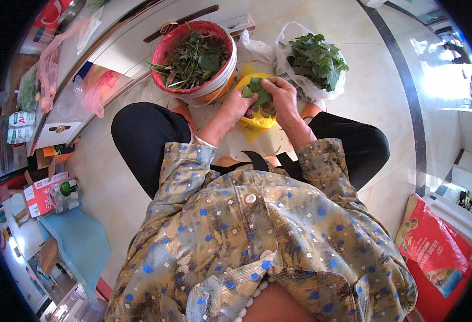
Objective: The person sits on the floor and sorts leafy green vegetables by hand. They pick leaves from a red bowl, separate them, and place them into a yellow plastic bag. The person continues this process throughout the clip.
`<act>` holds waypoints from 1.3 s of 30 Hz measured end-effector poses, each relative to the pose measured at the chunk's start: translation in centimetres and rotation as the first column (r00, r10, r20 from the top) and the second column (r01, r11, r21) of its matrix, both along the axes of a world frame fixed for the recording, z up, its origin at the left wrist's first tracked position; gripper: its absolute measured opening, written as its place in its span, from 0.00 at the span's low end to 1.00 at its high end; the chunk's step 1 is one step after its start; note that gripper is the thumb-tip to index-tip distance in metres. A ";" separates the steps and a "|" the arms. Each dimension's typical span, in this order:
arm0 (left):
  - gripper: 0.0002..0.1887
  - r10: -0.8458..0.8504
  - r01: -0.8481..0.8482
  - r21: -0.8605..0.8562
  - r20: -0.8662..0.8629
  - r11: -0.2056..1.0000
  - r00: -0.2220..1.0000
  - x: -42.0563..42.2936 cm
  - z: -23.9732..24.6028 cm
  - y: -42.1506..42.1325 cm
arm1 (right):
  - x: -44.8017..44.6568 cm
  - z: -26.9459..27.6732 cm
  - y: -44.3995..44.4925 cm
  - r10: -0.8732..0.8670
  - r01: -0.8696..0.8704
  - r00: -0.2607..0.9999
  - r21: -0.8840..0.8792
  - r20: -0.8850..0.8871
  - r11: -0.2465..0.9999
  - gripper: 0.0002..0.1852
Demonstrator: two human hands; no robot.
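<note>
Both hands meet over a yellow plastic bag (256, 128) on the floor between my feet. Green leaves (261, 93) are pinched between my left hand (237, 105) and my right hand (286, 101). The right thumb and fingers grip the upper edge of the leaves, while the left fingers hold them from the other side. Part of the yellow bag and its contents is hidden by the hands. Beyond the right hand stands a translucent plastic bag (338, 93) heaped with leafy greens (314, 58). A white bucket (232, 60) with a red lining, full of stems and leaves (195, 60), stands beyond the left hand.
A crumpled white plastic bag (256, 46) lies between bucket and leaf bag. White cabinets (119, 52) run along the left, with pink plastic bags (99, 92). A light-blue plastic seat (81, 237) is at lower left. A red printed sack (431, 245) lies at lower right.
</note>
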State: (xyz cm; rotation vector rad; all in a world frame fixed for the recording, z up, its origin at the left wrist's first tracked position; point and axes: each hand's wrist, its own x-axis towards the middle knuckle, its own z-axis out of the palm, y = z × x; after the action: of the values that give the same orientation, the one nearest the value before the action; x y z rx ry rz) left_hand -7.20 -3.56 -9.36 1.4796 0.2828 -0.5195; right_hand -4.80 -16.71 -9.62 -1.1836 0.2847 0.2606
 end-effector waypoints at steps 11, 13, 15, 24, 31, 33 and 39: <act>0.17 0.145 -0.242 -0.674 -0.197 0.698 0.970 0.2 -0.2 1.7 | 9.1 -2.5 -8.6 -0.580 0.612 0.764 0.031 -0.282 0.790 0.10; 0.17 0.154 -0.263 -0.749 -0.214 0.608 0.965 0.2 0.9 1.6 | 6.8 -3.6 -7.2 -0.407 0.406 0.893 -0.048 -0.194 0.913 0.09; 0.17 0.133 -0.258 -0.792 -0.222 0.553 0.966 0.5 -0.1 2.4 | 3.0 -1.4 -2.9 -0.095 0.096 0.995 -0.144 0.016 0.985 0.11; 0.14 0.173 -0.209 -0.664 -0.120 0.718 0.978 0.3 -0.1 1.8 | -0.1 0.4 0.9 0.312 -0.155 0.919 -0.509 0.239 0.846 0.14; 0.11 0.319 -0.323 -0.460 -0.090 0.827 0.944 0.5 -0.9 2.4 | 0.9 1.1 -0.4 0.100 -0.099 0.994 0.036 -0.032 0.994 0.07; 0.09 0.340 -0.362 -0.452 -0.132 0.815 0.931 0.7 -1.2 2.9 | 1.3 1.0 -1.2 0.069 -0.046 0.990 0.173 -0.125 0.984 0.06; 0.09 0.330 -0.314 -0.326 -0.005 0.892 0.944 0.3 1.0 1.9 | 0.5 1.4 -0.1 0.144 0.047 0.942 -0.541 0.305 0.840 0.04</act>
State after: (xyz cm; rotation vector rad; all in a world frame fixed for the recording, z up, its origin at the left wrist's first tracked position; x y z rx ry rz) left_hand -6.94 -1.65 -8.32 1.0947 0.3771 -0.2438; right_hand -4.28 -16.82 -8.24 -1.7783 0.0203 0.0108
